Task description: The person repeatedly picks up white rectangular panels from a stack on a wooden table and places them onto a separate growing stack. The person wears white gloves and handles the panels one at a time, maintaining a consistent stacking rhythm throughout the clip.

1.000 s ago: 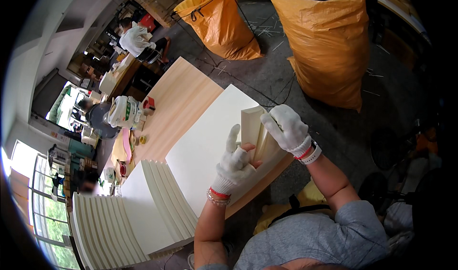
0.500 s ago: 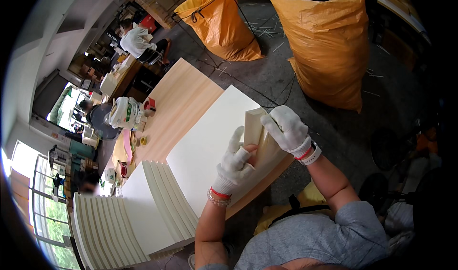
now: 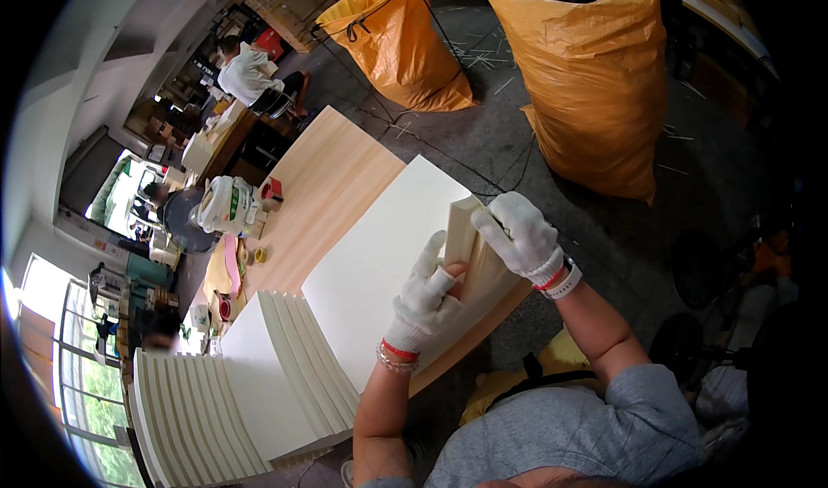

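A large white sheet of card or board (image 3: 371, 264) lies flat on the wood-grain table. Along its right side, a narrow folded strip of the same white material (image 3: 460, 232) stands up from the surface. My left hand (image 3: 424, 297), in a white glove with bare fingertips showing, pinches the strip's lower part. Higher up, my right hand (image 3: 520, 234), also gloved, grips the strip's far end between thumb and fingers. Whether the strip is joined to the sheet is hard to make out. Left of the sheet rise stacks of white folded boards (image 3: 285, 359).
Bare wood-grain tabletop (image 3: 332, 160) extends beyond the sheet. A white plastic tub (image 3: 226, 205) and tape rolls (image 3: 259, 254) sit at its left edge. Two orange sacks (image 3: 595, 91) stand on the floor beyond, near scattered thin white strips. A person (image 3: 247, 76) sits farther back.
The standing strip has shifted very slightly to the right with my left fingers and turned a little. My right hand stays on its far end.
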A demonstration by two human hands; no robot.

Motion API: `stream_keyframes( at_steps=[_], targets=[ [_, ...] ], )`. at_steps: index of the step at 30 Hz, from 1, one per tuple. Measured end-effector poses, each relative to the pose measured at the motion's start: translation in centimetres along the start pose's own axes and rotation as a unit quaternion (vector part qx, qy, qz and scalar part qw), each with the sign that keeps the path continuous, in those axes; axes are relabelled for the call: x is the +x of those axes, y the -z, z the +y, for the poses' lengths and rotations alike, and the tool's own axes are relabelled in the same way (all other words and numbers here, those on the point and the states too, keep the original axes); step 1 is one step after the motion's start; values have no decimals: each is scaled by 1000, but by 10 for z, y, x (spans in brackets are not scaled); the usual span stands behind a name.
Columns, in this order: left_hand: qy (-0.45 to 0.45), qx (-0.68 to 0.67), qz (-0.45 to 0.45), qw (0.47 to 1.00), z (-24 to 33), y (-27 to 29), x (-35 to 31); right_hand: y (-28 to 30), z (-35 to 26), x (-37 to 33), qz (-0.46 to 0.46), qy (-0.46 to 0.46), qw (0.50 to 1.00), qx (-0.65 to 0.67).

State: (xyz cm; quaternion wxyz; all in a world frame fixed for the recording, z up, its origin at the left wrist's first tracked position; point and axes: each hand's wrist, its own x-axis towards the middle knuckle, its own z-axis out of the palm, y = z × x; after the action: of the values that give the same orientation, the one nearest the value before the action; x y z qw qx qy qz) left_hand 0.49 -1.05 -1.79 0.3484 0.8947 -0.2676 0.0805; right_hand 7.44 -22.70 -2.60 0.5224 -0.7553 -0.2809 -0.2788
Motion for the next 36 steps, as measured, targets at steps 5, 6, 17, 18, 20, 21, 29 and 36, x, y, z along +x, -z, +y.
stream_keyframes(
  at_steps=[5,6,17,18,20,21,29,36],
  targets=[
    [12,-13,56,998,0,-8,-2,-5,4,-2,18,35,999,0],
    [22,-18,57,998,-1,-8,-2,-5,4,-2,21,61,998,-12],
    [-65,59,10,996,-2,1,3,-1,3,-3,5,-21,1000,14],
    [-42,27,4,999,-2,1,3,-1,3,-3,6,-20,1000,12],
    [-13,-4,16,1000,1,-1,2,-3,4,-3,13,-18,1000,12],
    [-8,-3,33,999,4,-3,2,-4,5,-3,16,-18,1000,13],
    [29,-13,52,998,-3,-8,-3,-6,8,-5,27,2,999,28],
    [-66,74,49,994,0,-1,2,-2,2,-4,18,-21,999,35]
  ],
)
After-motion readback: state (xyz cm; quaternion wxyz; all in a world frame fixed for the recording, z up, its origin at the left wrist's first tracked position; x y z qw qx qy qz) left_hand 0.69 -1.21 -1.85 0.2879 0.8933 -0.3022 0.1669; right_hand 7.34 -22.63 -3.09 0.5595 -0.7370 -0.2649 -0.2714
